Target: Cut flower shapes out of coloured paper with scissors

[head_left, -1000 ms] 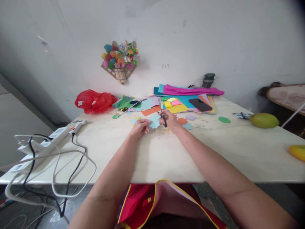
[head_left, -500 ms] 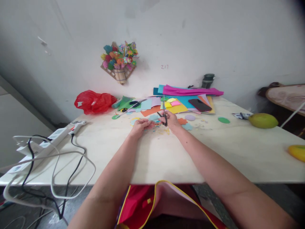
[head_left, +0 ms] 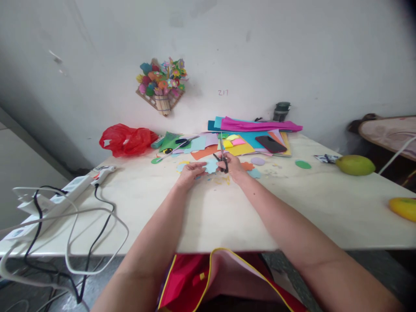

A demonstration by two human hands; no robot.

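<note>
My left hand [head_left: 191, 172] is closed on the left edge of a light blue scalloped paper piece [head_left: 211, 165]. My right hand [head_left: 230, 164] grips black-handled scissors [head_left: 225, 164], whose blades point away toward the wall. The fingertips of my right hand are at the right edge of the blue piece. Small yellow scraps [head_left: 224, 180] lie on the table just below the hands. An orange flower-shaped cutout [head_left: 247, 166] and a purple oval [head_left: 258, 161] rest to the right of my right hand.
Coloured sheets [head_left: 243, 149] and a dark phone [head_left: 271, 144] lie behind the hands. A red plastic bag [head_left: 126, 141] and a power strip with cables [head_left: 74, 186] are at the left. A green mango [head_left: 355, 165] and a yellow fruit [head_left: 403, 208] sit at the right.
The light blue scalloped piece is now raised flat between my hands, where only small bits showed before. The view has shifted slightly; my right hand still holds the scissors.
</note>
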